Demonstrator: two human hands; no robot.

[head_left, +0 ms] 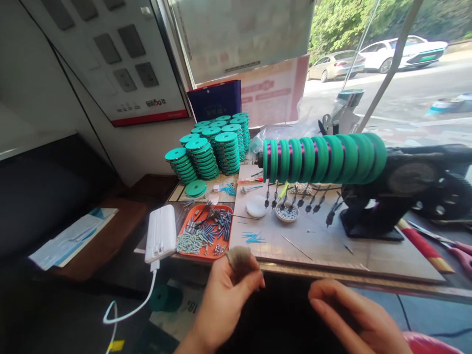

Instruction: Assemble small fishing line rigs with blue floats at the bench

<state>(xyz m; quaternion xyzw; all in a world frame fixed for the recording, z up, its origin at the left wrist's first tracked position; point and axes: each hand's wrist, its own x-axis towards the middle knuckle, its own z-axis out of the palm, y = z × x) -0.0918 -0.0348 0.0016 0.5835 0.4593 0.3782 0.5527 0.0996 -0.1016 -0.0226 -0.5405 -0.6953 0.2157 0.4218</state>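
My left hand [230,290] is closed in a pinch just in front of the table edge, a beige wrap around its index finger. My right hand [356,314] is to the right of it, thumb and fingertips pressed together. Whatever either pinch holds is too small to make out. Beyond the hands, a row of green foam spools [324,157] wound with dark purple line sits on a black winding machine [391,196]. Small dark weights [316,208] dangle below the spools. Nearest my left hand is an orange tray [204,253] of small blue and pale tubes and metal parts.
Stacked green spools [199,157] stand at the back left. On the board [269,250] are a bowl of small beads [286,212], a white lid [256,206], blue tubes [253,238] and a thin rod [297,247]. A white power bank [161,233] is left; scissors [457,248] lie right.
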